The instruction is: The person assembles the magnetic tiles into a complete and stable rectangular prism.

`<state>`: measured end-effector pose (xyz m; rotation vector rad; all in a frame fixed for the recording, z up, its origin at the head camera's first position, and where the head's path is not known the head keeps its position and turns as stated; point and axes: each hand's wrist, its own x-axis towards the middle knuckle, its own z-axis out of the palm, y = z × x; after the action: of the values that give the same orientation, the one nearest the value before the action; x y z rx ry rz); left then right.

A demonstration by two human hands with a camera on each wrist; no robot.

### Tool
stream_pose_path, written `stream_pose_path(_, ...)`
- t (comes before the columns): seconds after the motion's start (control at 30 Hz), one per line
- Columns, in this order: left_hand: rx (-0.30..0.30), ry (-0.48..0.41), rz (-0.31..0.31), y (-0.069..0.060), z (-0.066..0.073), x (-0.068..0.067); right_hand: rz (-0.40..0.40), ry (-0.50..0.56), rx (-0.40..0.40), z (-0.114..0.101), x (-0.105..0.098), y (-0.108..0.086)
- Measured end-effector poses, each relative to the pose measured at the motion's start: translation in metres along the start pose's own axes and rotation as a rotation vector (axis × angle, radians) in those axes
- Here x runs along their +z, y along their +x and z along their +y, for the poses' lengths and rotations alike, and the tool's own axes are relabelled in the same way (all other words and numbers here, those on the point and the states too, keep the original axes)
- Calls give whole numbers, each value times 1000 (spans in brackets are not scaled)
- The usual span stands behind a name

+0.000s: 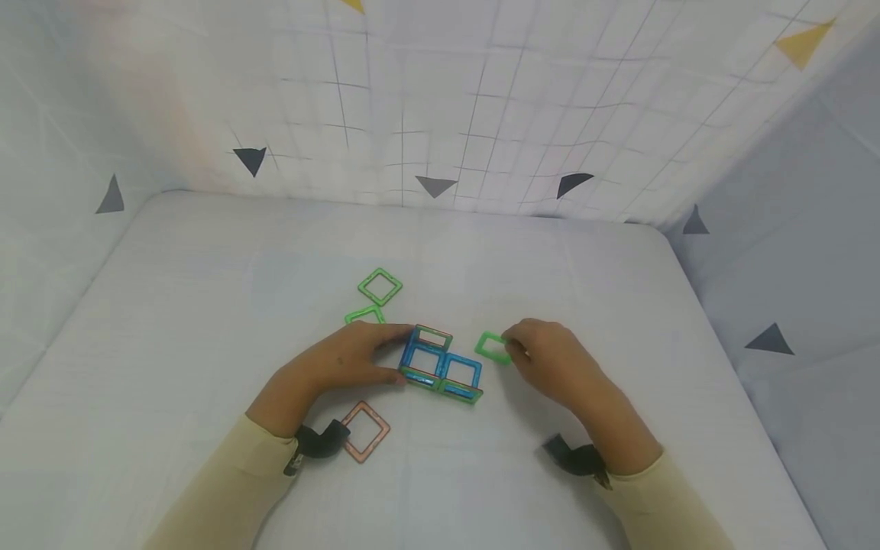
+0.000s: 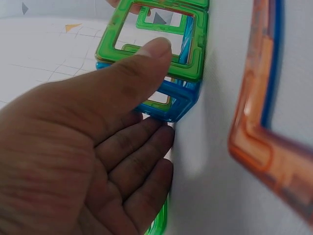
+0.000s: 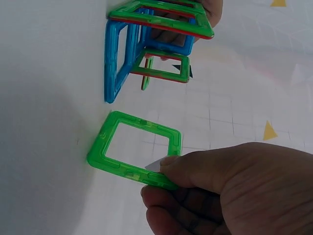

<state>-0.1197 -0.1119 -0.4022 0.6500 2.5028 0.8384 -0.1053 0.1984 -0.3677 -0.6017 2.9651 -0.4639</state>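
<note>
Near the middle of the table stands a joined build of magnetic tiles [image 1: 441,365], with blue square frames low down and green, red-edged ones upright on its sides. My left hand [image 1: 351,355] grips its left end; in the left wrist view the thumb lies on a green tile [image 2: 195,44] and fingertips reach behind the blue part. To the right, my right hand [image 1: 553,363] pinches a green square magnetic tile [image 3: 100,147] by one corner between thumb and fingers. That tile is tilted and apart from the build. My left hand partly hides another green tile [image 1: 360,312].
A loose green tile [image 1: 360,287] lies flat beyond my left hand. Close to my left wrist is an orange square tile [image 1: 373,444]. The white table [image 1: 584,267] meets a patterned cloth wall [image 1: 440,92] at the back, and grey cloth [image 1: 797,252] hangs at right.
</note>
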Motion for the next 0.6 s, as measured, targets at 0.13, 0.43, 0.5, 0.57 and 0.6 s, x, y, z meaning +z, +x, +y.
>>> stream_pose_path(0.13,-7,-2,-2,0,0,0,-10,4,2,-4,0,0)
stream_pose_path(0.43,5,1,0,0,-1,0,-35,1,5,-13,2,-1)
stream_pose_path(0.5,12,1,2,0,-1,0,-31,1,1,-13,3,-1)
stream_pose_path(0.57,14,3,3,0,-1,0,-21,-1,-7,-13,4,-1)
stream_pose_path(0.6,10,3,3,0,-1,0,-16,-3,-13,-13,5,-1)
